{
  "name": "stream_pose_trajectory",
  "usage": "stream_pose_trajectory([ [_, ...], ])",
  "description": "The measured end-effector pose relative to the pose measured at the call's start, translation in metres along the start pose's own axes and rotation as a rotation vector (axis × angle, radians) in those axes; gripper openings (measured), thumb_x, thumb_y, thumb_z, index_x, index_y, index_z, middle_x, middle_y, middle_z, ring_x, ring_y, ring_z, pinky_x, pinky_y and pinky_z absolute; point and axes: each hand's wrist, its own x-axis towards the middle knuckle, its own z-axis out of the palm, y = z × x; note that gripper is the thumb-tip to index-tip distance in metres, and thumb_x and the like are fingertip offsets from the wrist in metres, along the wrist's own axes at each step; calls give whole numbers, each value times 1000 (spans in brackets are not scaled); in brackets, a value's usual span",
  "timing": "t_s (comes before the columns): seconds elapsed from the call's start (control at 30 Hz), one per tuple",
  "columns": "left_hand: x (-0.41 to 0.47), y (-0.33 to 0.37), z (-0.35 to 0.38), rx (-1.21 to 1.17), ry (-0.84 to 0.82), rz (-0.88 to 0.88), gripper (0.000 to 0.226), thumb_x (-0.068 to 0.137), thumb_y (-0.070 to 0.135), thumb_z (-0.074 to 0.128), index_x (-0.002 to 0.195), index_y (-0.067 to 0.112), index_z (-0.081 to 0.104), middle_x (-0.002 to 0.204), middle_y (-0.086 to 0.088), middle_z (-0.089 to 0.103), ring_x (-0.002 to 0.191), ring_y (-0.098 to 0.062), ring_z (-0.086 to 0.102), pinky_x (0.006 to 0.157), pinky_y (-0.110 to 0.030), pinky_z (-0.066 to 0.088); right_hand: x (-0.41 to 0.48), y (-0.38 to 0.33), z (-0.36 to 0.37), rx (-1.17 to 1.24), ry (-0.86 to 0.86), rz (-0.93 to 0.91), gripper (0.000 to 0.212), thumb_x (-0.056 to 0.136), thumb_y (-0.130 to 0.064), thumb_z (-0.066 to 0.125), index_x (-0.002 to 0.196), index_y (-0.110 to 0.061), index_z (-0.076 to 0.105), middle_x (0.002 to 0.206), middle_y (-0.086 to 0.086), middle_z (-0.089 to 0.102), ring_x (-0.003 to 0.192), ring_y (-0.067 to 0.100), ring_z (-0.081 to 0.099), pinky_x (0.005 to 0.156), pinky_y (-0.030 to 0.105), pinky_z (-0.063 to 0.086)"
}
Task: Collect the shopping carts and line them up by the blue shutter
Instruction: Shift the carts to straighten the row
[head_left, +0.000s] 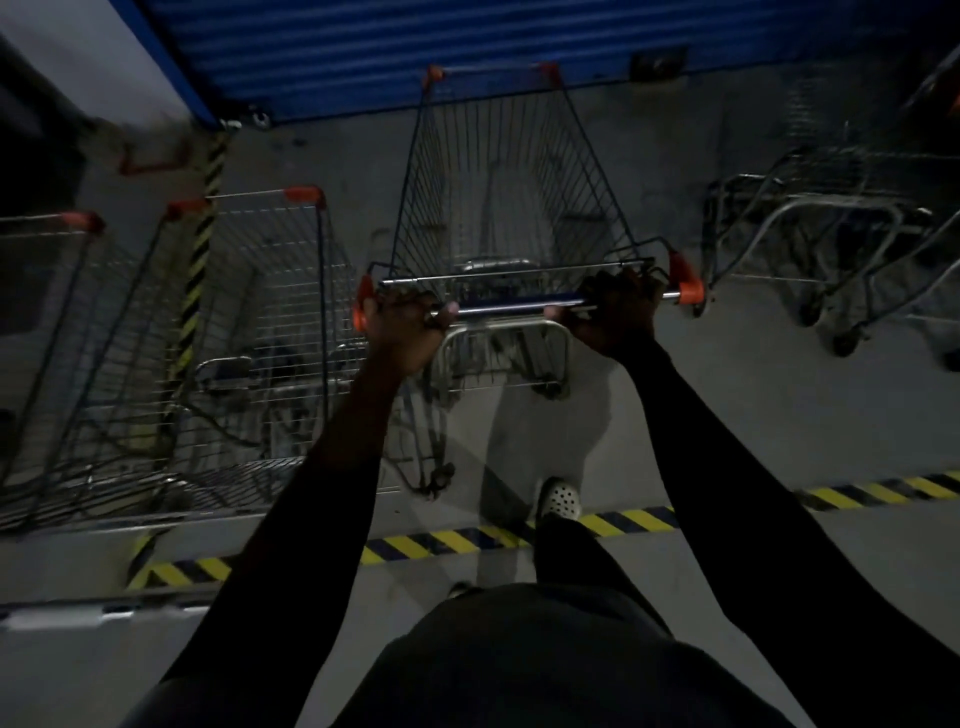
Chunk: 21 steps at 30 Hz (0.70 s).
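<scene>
A wire shopping cart (498, 171) with orange corner caps stands in front of me, its nose close to the blue shutter (395, 47). Both hands grip its handle bar (519, 304): my left hand (402, 325) near the left end, my right hand (618, 309) near the right end. Two more carts, a nearer one (270, 291) and a farther one (62, 332), stand side by side on the left, facing the shutter. Another cart (831, 218) stands at the right, dim and partly cut off.
Yellow-and-black hazard tape (467, 538) runs across the grey concrete floor behind the cart, and a second strip (200, 249) runs toward the shutter's left corner. My white perforated shoe (558, 499) is on the floor by the tape. A white wall (93, 47) stands at the left.
</scene>
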Motion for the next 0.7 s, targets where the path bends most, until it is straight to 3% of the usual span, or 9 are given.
stream_pose_trajectory([
  [0.13,-56,-6,8,-27,105,8,66,97,65,24,99,27,78,101,2,77,113,-24,66,120,-63,16,-48,-12,-5,-25,66,-26,75,78,-88,48,83,-17,72,90,5,74,104,39,66,98,60,39],
  [0.27,-104,2,6,-65,42,-12,78,93,71,12,110,27,74,120,2,73,127,-27,57,121,-58,11,-91,-13,-13,-57,103,-43,77,80,-90,45,85,-19,73,91,3,74,103,36,66,98,59,39],
  [0.4,-145,11,2,-96,53,13,81,92,71,8,114,26,72,123,-1,72,129,-28,56,117,-48,2,-129,-10,-20,-107,111,-50,78,83,-92,38,88,-23,73,95,1,74,104,35,66,97,58,41],
  [0.57,-174,22,1,-115,49,39,81,91,71,9,114,28,73,121,-2,71,129,-28,54,118,-52,11,-164,-6,-32,-121,124,-48,78,83,-88,35,87,-20,73,94,4,74,102,37,66,96,59,41],
  [0.7,-180,31,3,-158,8,43,88,88,75,6,120,25,70,127,-3,68,130,-28,51,112,-47,17,-177,0,-42,-113,93,-19,98,82,-97,16,89,-21,77,96,7,75,105,39,67,98,63,41],
])
